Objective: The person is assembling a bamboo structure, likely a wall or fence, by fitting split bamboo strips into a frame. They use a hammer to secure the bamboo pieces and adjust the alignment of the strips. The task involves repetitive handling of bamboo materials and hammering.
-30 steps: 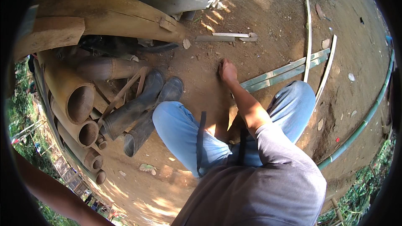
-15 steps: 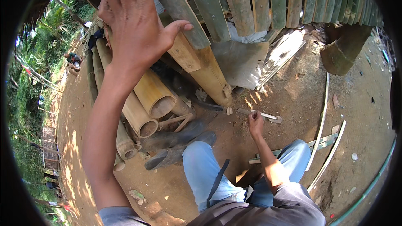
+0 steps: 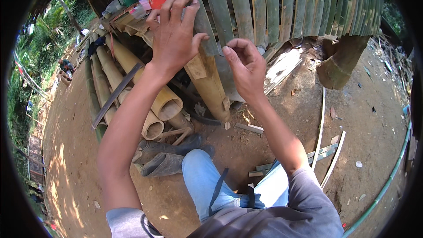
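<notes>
Left hand (image 3: 176,35), fingers spread and empty, rests on a green split-bamboo slat (image 3: 205,22) at twelve o'clock; right hand (image 3: 246,68), pinched on nothing visible, hovers beside it at one o'clock, apparently positioning.

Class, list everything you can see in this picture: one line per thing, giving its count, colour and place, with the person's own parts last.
bamboo slats: many, green-tan, upright along the top
bamboo poles: several, tan, hollow ends, left of centre
boots: two, dark, on the dirt by the poles
thin strips: a few, pale, on the ground at right
stump: one, brown, upper right
jeans: blue, bottom centre
left hand: raised, fingers spread, against the slats
right hand: raised, fingers curled, before the slats
</notes>
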Available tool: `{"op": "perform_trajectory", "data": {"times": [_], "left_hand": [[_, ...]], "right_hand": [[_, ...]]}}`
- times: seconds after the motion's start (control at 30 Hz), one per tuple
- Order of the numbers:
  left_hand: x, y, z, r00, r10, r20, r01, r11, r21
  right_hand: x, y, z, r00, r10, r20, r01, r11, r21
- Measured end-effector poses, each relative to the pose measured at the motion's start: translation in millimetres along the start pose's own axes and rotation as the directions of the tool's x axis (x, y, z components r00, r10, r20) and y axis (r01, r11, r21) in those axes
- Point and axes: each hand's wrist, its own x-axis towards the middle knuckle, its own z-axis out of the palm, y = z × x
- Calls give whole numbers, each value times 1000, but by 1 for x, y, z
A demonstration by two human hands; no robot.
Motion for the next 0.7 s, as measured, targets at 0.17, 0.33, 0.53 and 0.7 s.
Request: {"op": "perform_trajectory", "data": {"times": [0.17,0.33,0.53,0.7], "left_hand": [[-3,0,1,996,75,-40,-76,997,-3],[-12,-2,10,989,84,-119,-95,992,-89],[-10,10,4,996,39,-77,-50,987,-151],[-11,14,4,996,30,-81,-46,979,-200]], "right_hand": [[21,3,14,990,-139,-3,139,988,-68],[25,7,18,977,-214,24,215,961,-176],[28,12,17,963,-265,46,268,937,-225],[29,15,20,941,-336,39,334,903,-270]]}}
